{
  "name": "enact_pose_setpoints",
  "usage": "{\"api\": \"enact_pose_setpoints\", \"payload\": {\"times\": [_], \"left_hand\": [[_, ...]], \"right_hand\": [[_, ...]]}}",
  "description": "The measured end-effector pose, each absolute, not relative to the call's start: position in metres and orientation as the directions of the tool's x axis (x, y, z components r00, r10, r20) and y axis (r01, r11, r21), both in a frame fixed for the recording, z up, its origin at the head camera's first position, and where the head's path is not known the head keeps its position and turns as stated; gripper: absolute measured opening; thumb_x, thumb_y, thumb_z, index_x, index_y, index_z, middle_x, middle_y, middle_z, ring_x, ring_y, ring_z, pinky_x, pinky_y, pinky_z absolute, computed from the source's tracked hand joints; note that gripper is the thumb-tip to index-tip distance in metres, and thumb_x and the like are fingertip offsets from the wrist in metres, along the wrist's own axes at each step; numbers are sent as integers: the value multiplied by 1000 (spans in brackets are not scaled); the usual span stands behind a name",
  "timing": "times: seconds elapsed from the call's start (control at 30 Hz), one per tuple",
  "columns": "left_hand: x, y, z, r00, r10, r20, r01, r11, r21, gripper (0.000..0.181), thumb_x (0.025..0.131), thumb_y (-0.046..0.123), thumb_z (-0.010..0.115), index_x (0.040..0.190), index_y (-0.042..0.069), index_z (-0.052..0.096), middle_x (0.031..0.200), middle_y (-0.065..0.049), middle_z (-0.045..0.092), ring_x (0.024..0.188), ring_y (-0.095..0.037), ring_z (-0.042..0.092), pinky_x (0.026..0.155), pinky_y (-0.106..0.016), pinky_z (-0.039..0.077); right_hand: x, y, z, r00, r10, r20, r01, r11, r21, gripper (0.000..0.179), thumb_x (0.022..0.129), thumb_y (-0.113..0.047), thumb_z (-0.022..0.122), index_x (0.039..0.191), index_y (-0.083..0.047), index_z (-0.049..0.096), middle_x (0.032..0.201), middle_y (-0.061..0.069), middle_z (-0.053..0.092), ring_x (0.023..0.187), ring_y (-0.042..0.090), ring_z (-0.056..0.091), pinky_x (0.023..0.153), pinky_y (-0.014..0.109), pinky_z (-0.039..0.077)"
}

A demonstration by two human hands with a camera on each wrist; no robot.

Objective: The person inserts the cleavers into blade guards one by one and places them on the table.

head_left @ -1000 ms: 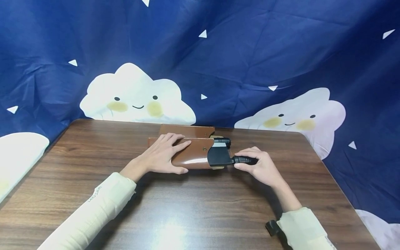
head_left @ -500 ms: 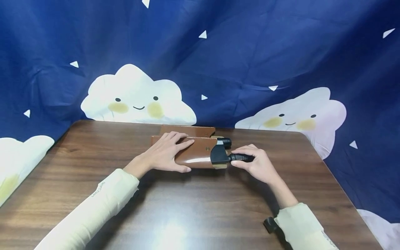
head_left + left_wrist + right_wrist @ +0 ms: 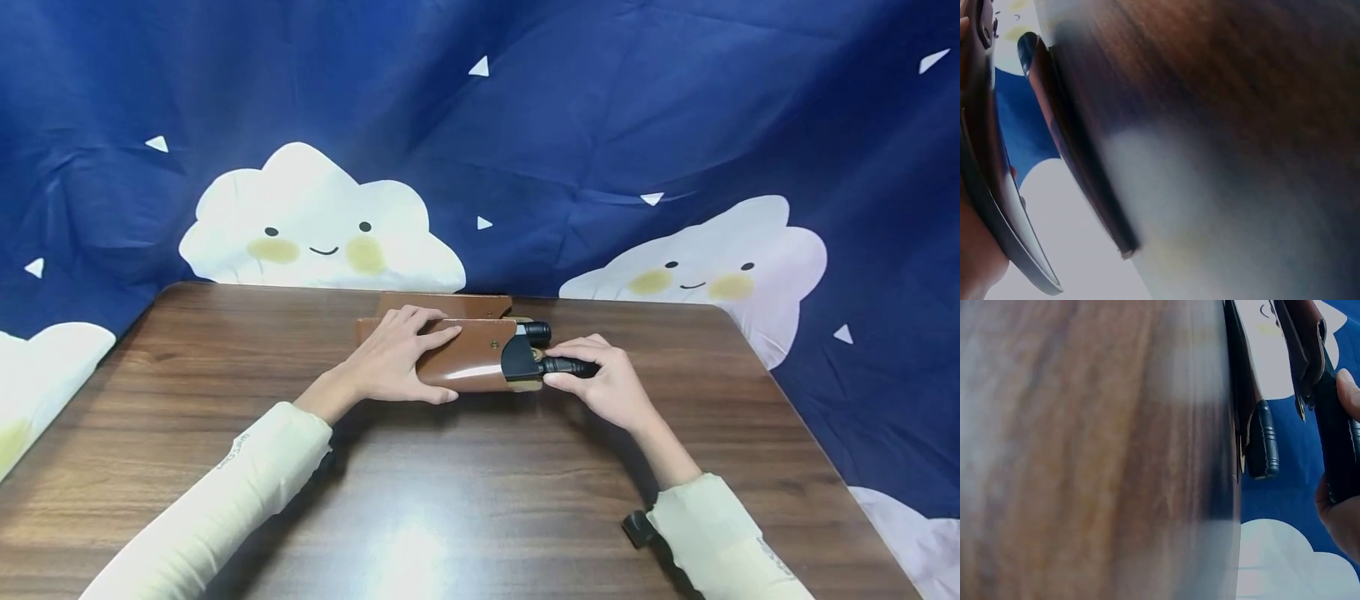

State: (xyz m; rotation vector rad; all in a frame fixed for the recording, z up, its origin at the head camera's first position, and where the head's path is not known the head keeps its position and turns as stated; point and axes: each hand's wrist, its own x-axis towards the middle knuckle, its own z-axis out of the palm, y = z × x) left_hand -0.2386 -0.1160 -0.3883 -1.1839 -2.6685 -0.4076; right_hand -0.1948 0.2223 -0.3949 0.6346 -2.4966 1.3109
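Note:
In the head view my left hand holds a glossy brown leather sheath with a snap stud, fingers spread across its face and thumb along the near edge. From the sheath's right-hand mouth a strip of a cleaver's broad black blade shows; the rest is inside. My right hand pinches the cleaver's black ribbed handle between thumb and fingers. The right wrist view shows that handle in line with the sheath. In the left wrist view the sheath is held apart from the tabletop.
A second brown sheath lies behind at the table's back edge, with a black handle jutting right. The wooden table extends toward me. A blue curtain with cloud prints hangs behind. A small black object hangs beside the right cuff.
The cleaver has slid left, deeper into the sheath, so less of its blade shows. My right hand has moved left with the handle. My left hand keeps its hold on the sheath.

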Motion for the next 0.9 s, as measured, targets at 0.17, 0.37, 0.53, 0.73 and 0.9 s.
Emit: {"api": "enact_pose_setpoints", "payload": {"times": [0.17, 0.37, 0.53, 0.73, 0.9], "left_hand": [[-239, -117, -390, -676, 670, 308, 735, 645, 209, 94, 74, 73, 69, 147, 15, 56, 142, -14, 50, 126, -32, 43, 99, -51, 34], [-239, -115, -388, -690, 654, 310, 722, 654, 227, 94, 74, 73, 69, 147, 16, 57, 142, -13, 50, 125, -32, 43, 98, -50, 33], [-241, -112, -384, -680, 661, 319, 729, 657, 191, 93, 75, 74, 68, 146, 15, 58, 140, -12, 50, 123, -31, 43, 96, -50, 34], [-242, -112, -384, -681, 662, 312, 727, 662, 182, 91, 75, 74, 68, 144, 15, 59, 138, -12, 52, 122, -31, 44, 95, -49, 34], [-241, -110, -382, -670, 664, 332, 736, 650, 186, 89, 74, 73, 70, 142, 16, 62, 134, -11, 53, 118, -30, 44, 93, -48, 35]], "right_hand": [[-197, 216, -393, -839, -272, 471, -543, 484, -687, 33, 73, -2, 89, 105, -3, 80, 103, 8, 75, 95, 19, 56, 82, 21, 42], [-197, 211, -388, -823, -261, 504, -563, 485, -669, 33, 72, 0, 89, 104, 0, 79, 101, 11, 75, 91, 20, 53, 78, 22, 40], [-196, 208, -389, -826, -232, 514, -554, 501, -665, 30, 74, -3, 89, 103, -3, 80, 100, 7, 76, 90, 19, 53, 78, 22, 40], [-195, 204, -390, -822, -219, 526, -559, 485, -673, 30, 74, -1, 89, 103, -1, 80, 99, 8, 76, 91, 19, 54, 78, 20, 40], [-186, 197, -378, -831, -196, 521, -543, 491, -681, 29, 72, 10, 85, 100, 8, 77, 97, 18, 74, 89, 21, 53, 76, 18, 40]]}}
